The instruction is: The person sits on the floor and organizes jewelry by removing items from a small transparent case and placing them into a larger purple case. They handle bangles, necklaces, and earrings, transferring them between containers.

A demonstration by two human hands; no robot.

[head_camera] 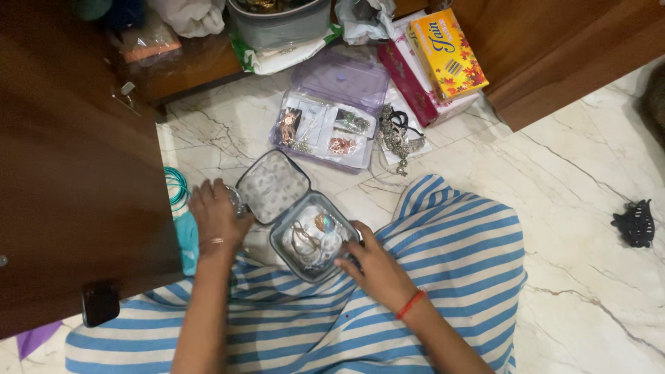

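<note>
Now we keep the small grey jewellery case (298, 221) steady on our lap: our left hand (216, 218) lies on the outer side of its open lid, the fingers curled there, and whether they pinch something we cannot tell. Our right hand (374, 266) grips the near corner of the case, and we should press gently, so the bangles and earrings (313, 239) inside the case do not spill.

Floor: white marble (589, 228) with grey-brown veining, glossy (soft overhead glare). Dark wooden cabinet door (76, 173) stands open at left; matching brown panel (554, 48) upper right. Cabinet shelf (187, 66) between them, reddish-brown, cluttered. Lighting even, indoor.
</note>
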